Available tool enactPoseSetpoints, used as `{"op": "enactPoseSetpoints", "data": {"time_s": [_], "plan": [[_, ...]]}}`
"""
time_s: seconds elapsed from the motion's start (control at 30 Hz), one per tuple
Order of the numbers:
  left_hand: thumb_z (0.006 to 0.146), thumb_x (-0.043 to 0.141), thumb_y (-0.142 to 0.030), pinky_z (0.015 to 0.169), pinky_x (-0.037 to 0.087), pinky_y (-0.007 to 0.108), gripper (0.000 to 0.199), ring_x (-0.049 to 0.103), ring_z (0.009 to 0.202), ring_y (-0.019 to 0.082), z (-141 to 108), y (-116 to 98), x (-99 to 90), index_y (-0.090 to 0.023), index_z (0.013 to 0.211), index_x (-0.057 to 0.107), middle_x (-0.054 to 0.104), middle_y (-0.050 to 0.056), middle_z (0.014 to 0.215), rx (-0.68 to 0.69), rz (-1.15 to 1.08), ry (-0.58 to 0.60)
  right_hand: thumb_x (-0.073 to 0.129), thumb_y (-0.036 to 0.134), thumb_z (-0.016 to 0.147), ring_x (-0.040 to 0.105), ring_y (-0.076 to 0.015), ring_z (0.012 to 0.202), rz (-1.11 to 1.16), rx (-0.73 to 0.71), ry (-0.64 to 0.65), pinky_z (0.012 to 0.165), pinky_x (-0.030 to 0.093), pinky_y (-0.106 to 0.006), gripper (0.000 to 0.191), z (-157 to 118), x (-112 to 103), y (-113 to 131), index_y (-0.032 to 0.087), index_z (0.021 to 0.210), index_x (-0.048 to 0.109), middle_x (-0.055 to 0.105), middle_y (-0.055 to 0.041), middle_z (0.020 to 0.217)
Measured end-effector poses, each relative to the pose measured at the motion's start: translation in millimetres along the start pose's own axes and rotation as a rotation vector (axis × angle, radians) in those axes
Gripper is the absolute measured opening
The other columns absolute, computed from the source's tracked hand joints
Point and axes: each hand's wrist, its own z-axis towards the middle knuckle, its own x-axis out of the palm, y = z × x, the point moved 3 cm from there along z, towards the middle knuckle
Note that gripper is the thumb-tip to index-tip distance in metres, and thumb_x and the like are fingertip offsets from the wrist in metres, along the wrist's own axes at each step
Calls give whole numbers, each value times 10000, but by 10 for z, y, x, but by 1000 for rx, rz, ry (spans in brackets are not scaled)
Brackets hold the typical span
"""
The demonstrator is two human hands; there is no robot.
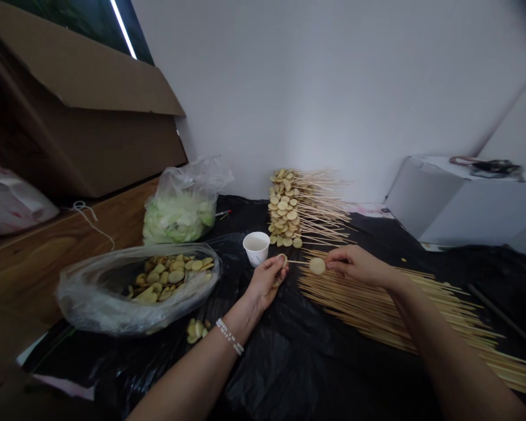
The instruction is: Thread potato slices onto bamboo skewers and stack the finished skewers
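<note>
Near the middle, my left hand (269,278) pinches a small round slice (283,261) at the left end of a thin wooden skewer (297,262). My right hand (350,263) is closed at the skewer's other side, its fingertips beside a larger pale round slice (317,266) that sits on the skewer. Many bare skewers (368,304) lie under and beyond my right forearm. Behind my hands is a stack of skewered slices (284,210), their sticks pointing right. An open plastic bag (92,298) at the left holds loose slices (170,275).
A white paper cup (256,248) stands just behind my left hand. Farther back are a bag of pale green pieces (179,216) and a cardboard box (109,140). A few slices (197,330) lie by my left forearm. A white box (469,204) stands at the right, on black plastic sheeting (284,362).
</note>
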Motion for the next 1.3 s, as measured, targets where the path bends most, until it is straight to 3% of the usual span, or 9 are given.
{"op": "enactPoseSetpoints", "data": {"time_s": [0.43,0.7,1.07,1.3], "plan": [[623,799,-140,510,461,90,165,571,554,34,-2,-1,-12,-93,676,651,622,16,649,23,12,-9,474,253,768,496,-121,526,21,29,-15,525,351,-238,193,61,99,-8,175,669,621,584,1,553],[540,848,-227,533,451,106,273,581,583,46,-17,82,13,-78,681,668,639,31,664,21,67,74,465,260,778,460,-109,550,-34,-33,-31,530,326,-219,205,112,213,19,178,683,627,553,20,573],[573,832,-223,505,435,87,246,565,568,37,-12,46,10,-80,677,661,630,32,651,5,71,63,458,238,788,469,-116,614,-68,-20,-73,580,323,-227,205,128,238,100,167,687,622,578,5,647],[472,871,-270,448,379,80,347,528,524,20,-25,14,4,-78,661,652,624,25,645,1,78,9,456,233,800,477,-113,584,0,-19,-90,566,327,-224,195,140,293,127,169,692,605,566,13,602]]}}
